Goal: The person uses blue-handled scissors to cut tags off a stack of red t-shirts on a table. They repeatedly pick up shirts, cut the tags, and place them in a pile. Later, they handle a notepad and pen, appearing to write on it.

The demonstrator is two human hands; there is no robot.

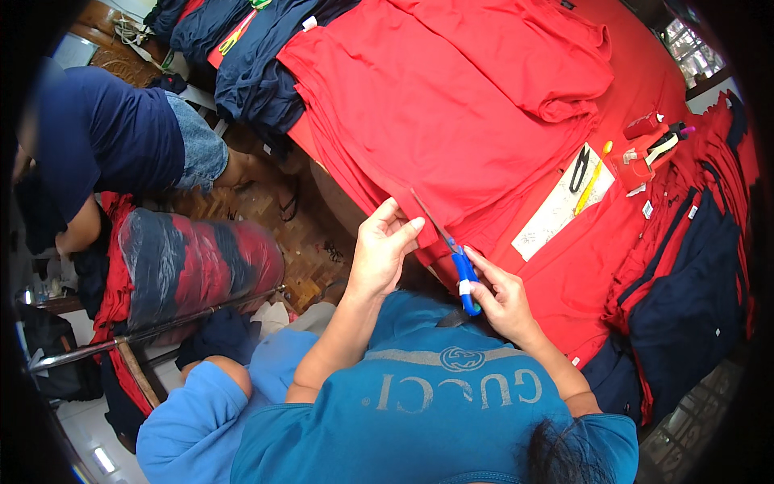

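- Your right hand point(504, 302) pinched blue-handled scissors point(451, 254), grip closed around the handle, blades raised over the red cloth point(435, 129).
- Your left hand point(383, 250) held the cloth's near edge, fingers pressed together on a fold.
- Trimming looked under way on the top piece; I couldn't tell how much of the stack beneath remained.
- On the surface point(637, 64) lay a paper sheet point(556, 214), a yellow pen point(595, 177) and navy garments point(685, 315); nothing blocked the blades.

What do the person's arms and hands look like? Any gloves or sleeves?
Both forearms are bare. The left hand and the right hand wear no gloves, and no rings or watch show. The short sleeves of a blue T-shirt with grey print end near the elbows.
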